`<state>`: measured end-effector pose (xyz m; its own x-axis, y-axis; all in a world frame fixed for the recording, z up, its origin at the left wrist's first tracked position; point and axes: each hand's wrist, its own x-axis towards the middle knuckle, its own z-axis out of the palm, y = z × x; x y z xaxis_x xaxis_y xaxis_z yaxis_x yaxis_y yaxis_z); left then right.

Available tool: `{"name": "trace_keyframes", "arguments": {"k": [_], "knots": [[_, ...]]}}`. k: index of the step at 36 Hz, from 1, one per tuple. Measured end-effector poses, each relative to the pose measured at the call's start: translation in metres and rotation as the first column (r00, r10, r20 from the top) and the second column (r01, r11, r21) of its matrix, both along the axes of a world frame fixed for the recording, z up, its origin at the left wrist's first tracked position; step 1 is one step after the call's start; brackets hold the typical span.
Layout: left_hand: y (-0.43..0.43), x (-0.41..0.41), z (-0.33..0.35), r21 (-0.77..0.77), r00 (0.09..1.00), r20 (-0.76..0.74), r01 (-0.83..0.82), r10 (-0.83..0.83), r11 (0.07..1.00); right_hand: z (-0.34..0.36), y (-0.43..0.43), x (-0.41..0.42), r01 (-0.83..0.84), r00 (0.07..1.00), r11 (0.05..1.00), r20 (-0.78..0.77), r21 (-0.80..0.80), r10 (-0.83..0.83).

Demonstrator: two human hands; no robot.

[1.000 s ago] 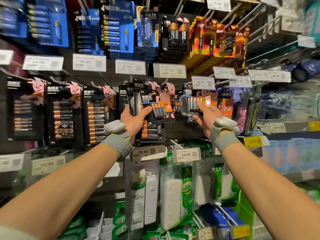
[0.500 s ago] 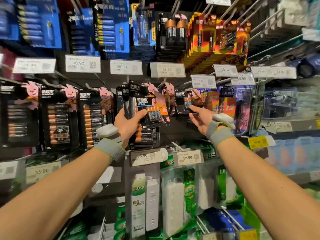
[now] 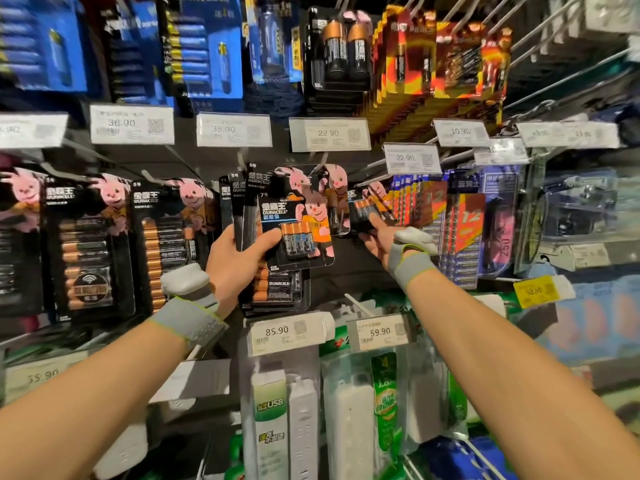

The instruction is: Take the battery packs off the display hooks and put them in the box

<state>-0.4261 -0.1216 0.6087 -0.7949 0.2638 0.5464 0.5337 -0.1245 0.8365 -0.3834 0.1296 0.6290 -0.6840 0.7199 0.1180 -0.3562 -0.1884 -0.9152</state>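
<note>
Right hand [image 3: 379, 239] has gone from clasping to straight fingers laid on the small battery pack [image 3: 362, 211] — it hangs upright just above and left of the palm, nearer this hand. Left hand [image 3: 235, 261] is full — gripping a stack of packs [image 3: 298, 233].

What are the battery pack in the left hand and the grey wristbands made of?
Battery pack: glossy printed card, probably with a clear plastic blister over the cells, going by the shine there. Wristbands: grey fabric, matt, with a dotted weave and yellow-green edging; the white pod on each looks like smooth hard plastic.
</note>
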Motion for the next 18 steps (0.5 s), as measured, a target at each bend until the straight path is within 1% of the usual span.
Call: {"name": "trace_keyframes", "arguments": {"k": [2, 5, 9, 14, 18], "knots": [[0.002, -0.003, -0.001, -0.002, 1.0, 0.002, 0.011, -0.011, 1.0, -0.01, 0.015, -0.018, 0.029, 0.999, 0.999, 0.019, 0.024, -0.029], [0.0, -0.006, -0.002, 0.006, 0.999, 0.0, 0.032, -0.032, 0.999, -0.021, 0.039, -0.042, 0.019, 0.999, 0.999, 0.036, 0.026, -0.02], [0.003, -0.011, -0.003, 0.021, 0.998, -0.002, 0.056, -0.056, 0.998, -0.019, 0.019, -0.03, -0.011, 1.0, 0.999, -0.03, -0.036, 0.01], [0.006, -0.011, -0.003, 0.035, 0.998, -0.016, 0.066, -0.065, 0.997, -0.021, 0.021, -0.034, -0.011, 0.999, 1.0, 0.043, 0.005, 0.011], [0.008, -0.008, -0.004, 0.054, 0.998, 0.001, 0.063, -0.063, 0.997, -0.017, 0.004, -0.01, -0.026, 0.998, 0.999, 0.064, 0.021, 0.024]]}}
